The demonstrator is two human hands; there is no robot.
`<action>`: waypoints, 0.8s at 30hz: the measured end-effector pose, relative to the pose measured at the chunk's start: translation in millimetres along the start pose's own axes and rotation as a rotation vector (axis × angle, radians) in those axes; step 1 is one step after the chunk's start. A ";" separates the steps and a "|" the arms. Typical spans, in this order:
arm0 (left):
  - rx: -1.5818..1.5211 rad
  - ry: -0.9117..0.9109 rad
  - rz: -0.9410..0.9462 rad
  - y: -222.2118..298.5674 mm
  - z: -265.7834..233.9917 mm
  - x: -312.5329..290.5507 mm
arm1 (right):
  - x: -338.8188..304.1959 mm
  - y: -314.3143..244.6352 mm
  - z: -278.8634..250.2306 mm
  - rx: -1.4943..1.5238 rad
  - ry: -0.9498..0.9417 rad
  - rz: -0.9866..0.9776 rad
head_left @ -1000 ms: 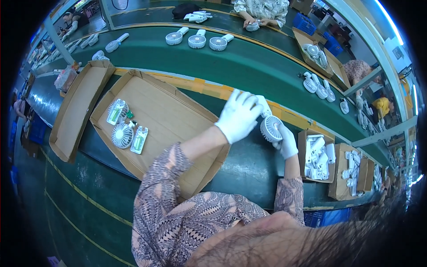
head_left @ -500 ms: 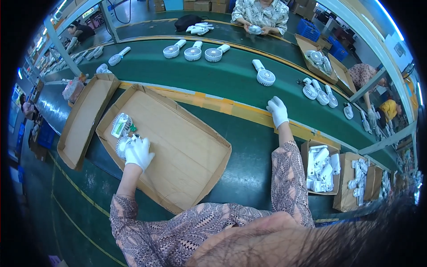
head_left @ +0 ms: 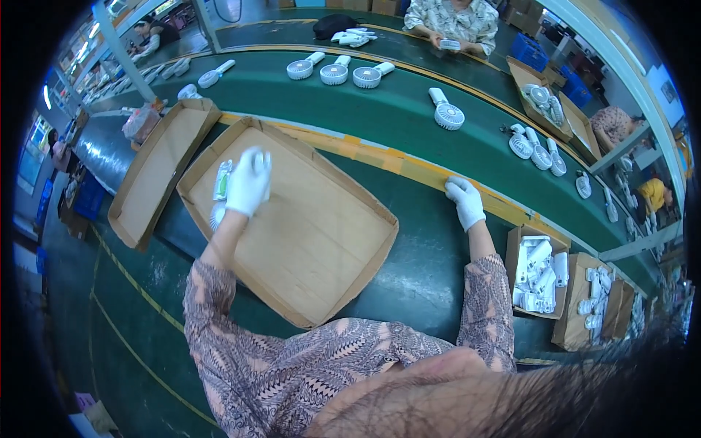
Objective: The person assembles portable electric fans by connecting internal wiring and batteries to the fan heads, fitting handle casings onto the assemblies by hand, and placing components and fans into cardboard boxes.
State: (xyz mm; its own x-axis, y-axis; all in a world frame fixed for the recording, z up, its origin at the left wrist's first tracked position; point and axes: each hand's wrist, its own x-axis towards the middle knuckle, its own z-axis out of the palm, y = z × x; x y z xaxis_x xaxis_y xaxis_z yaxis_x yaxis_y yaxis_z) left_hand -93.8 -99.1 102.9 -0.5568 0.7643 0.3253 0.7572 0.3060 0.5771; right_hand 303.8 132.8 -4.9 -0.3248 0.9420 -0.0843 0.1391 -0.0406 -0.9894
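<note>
My left hand (head_left: 250, 184), in a white glove, is over the left part of a shallow cardboard tray (head_left: 321, 241). Its fingers are blurred, so I cannot tell whether they hold anything. Beside it in the tray lie a white handheld fan (head_left: 217, 214), partly hidden by the hand, and a white piece with a green patch (head_left: 222, 179). My right hand (head_left: 466, 203), also gloved, is at the yellow-taped edge (head_left: 409, 169) of the green conveyor. Its fingers are curled in, with nothing visible in them. The nearest fan (head_left: 447, 115) lies on the belt beyond it.
More handheld fans (head_left: 334, 71) lie along the green belt (head_left: 292, 102). A narrow cardboard tray (head_left: 157, 171) stands at left. Boxes of white parts (head_left: 539, 281) stand at right. Across the belt a person (head_left: 454, 25) holds a white item; metal posts (head_left: 123, 51) rise at both sides.
My left hand has lifted off the fan and moved away from me across the tray. My right hand has drawn back slightly toward me, its fingers curling. The whole view has shifted a little.
</note>
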 end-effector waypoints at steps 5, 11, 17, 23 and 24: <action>-0.751 0.191 0.147 64.4 -8.5 31.0 | -74.7 -38.0 55.0 0.301 -0.438 0.153; -1.308 -0.361 0.302 196.9 9.1 -14.4 | -124.9 -55.2 67.1 0.763 -0.718 0.173; -1.586 -0.921 0.051 229.3 74.8 -69.9 | -127.5 -75.1 22.4 1.333 -0.221 -0.054; -1.725 -1.345 -0.574 209.2 152.9 -100.1 | -119.7 -65.6 -12.9 1.204 -0.010 -0.248; -1.729 -1.391 -0.767 204.8 164.9 -104.4 | -117.3 -65.4 -13.5 1.086 0.050 -0.323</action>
State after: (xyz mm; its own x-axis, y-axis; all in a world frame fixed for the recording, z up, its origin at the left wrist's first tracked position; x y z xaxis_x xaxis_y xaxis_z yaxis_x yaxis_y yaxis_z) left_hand 175.7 -22.6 63.6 0.5465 0.7970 -0.2570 -0.6884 0.6023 0.4041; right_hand 345.4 29.4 71.3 -0.1570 0.9721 0.1741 -0.8379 -0.0378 -0.5444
